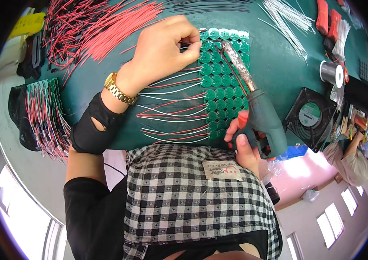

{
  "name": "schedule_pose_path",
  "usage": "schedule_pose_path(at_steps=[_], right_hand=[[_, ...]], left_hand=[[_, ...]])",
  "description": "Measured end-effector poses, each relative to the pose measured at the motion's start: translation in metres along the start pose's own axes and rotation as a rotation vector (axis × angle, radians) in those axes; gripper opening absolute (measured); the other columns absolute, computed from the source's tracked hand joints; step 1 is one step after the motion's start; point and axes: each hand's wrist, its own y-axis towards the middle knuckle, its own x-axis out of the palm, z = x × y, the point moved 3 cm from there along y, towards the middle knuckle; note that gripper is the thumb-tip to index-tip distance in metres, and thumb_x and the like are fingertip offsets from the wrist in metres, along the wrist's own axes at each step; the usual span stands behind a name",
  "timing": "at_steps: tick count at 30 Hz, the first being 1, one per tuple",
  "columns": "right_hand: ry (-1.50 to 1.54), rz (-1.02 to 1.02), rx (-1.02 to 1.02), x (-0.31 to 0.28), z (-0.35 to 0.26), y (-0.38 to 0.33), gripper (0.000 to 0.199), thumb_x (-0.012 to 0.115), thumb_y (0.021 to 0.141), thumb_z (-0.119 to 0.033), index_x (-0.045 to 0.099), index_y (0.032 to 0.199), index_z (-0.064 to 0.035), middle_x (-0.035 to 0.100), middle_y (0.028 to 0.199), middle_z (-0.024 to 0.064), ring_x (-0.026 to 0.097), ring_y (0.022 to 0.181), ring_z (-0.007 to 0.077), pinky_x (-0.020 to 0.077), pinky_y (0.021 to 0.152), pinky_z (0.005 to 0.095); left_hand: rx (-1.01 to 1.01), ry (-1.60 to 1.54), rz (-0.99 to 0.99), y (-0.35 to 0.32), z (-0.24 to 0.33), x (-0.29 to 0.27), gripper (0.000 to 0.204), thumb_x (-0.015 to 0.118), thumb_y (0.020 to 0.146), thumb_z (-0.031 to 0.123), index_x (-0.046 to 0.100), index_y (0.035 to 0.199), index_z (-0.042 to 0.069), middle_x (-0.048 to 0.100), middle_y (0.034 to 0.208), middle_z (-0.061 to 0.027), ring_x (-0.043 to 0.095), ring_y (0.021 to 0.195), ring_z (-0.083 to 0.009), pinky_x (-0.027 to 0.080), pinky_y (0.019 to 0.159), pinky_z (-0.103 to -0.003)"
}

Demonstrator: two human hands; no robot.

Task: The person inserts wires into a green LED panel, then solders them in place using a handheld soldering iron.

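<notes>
Evidently wire soldering, at the far end of the green board sheet (220, 81).
Sheet lay on the worktop (275, 78), red and white leads (175, 90) trailing from its left edge. Left hand (164, 47): thumb and forefinger pinched what looked like a dark wire (185, 44) there. Right hand (246, 151): fingers wrapped round the soldering gun (265, 115), tip near the pinch, contact unclear. Next move seemed to call for a steady wire and brief heat. Left hand hid some leads; gun barrel crossed the sheet. Around: loose red wires (121, 24), white wires (285, 26), wire spool (332, 74), black fan (309, 115).
</notes>
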Motion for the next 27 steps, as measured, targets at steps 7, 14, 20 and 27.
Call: schedule_pose_path(at_steps=[7, 14, 20, 27], right_hand=[[0.0, -0.019, 0.085, 0.002, -0.005, 0.002, 0.037, 0.062, 0.081, -0.022, 0.051, 0.112, -0.004, 0.055, 0.082, 0.0062, 0.051, 0.064, 0.0125, 0.0444, 0.059, 0.0278], [-0.082, -0.047, 0.097, 0.002, -0.004, 0.003, 0.024, 0.061, 0.081, -0.023, 0.056, 0.092, -0.0037, 0.055, 0.08, 0.0042, 0.053, 0.066, 0.0122, 0.0448, 0.059, 0.0269], [-0.048, 0.035, 0.043, 0.006, -0.004, -0.001, 0.037, 0.062, 0.081, -0.025, 0.049, 0.107, -0.0025, 0.055, 0.082, 0.0113, 0.054, 0.064, 0.0154, 0.0444, 0.055, 0.0266], [0.073, 0.014, 0.036, -0.004, -0.005, -0.002, 0.055, 0.063, 0.082, -0.029, 0.038, 0.124, -0.0039, 0.053, 0.084, 0.0122, 0.054, 0.068, 0.0181, 0.0464, 0.059, 0.0302]], left_hand=[[-0.032, 0.093, -0.033, 0.001, -0.002, 0.0, 0.007, 0.067, 0.068, 0.011, 0.06, 0.069, 0.009, 0.057, 0.067, -0.0013, 0.059, 0.06, -0.0177, 0.046, 0.052, -0.028], [-0.017, 0.092, -0.02, 0.001, -0.004, 0.002, 0.006, 0.067, 0.067, 0.013, 0.061, 0.068, 0.009, 0.056, 0.065, -0.0012, 0.058, 0.059, -0.0182, 0.045, 0.051, -0.029], [-0.003, 0.101, -0.048, 0.001, -0.004, 0.001, 0.007, 0.068, 0.07, 0.005, 0.063, 0.074, 0.004, 0.054, 0.067, -0.0014, 0.053, 0.057, -0.0094, 0.043, 0.052, -0.022], [-0.014, 0.091, -0.049, 0.003, -0.004, 0.0, 0.007, 0.068, 0.069, 0.005, 0.062, 0.072, 0.004, 0.055, 0.066, -0.0023, 0.055, 0.057, -0.0108, 0.045, 0.052, -0.023]])
